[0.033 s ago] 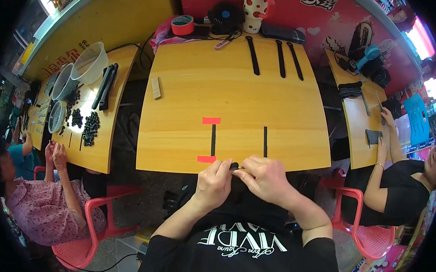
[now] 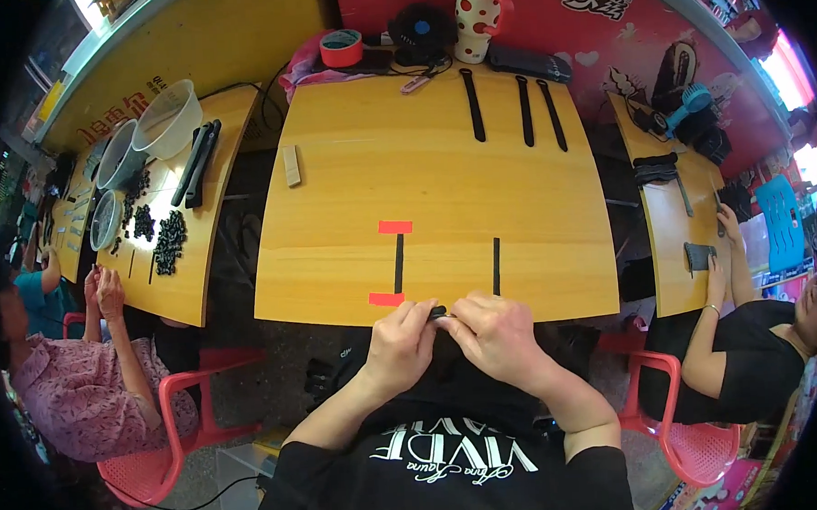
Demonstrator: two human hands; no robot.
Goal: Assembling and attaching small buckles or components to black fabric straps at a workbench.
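Observation:
Close together at the table's front edge, both of my hands are closed around a small black piece [image 2: 438,313]. My left hand [image 2: 401,339] pinches it between thumb and fingertips. From the other side, my right hand [image 2: 496,335] grips it with thumb and bent fingers. Most of the piece is hidden by the fingers, so its kind cannot be made out. Just beyond my left hand, a thin black strip [image 2: 400,263] lies on the wooden table [image 2: 351,185], with red tape [image 2: 395,227] across its ends. Another black strip [image 2: 496,265] lies beyond my right hand.
Three black straps [image 2: 526,113] lie at the far right, and a small wooden block [image 2: 292,166] at the left. Red tape roll [image 2: 341,48], black fan [image 2: 421,31] and spotted tumbler [image 2: 478,19] line the back. People work at both side tables, with black pieces [image 2: 170,240] piled left.
The small black piece has tilted slightly between my fingers. My hands stay almost in the same place.

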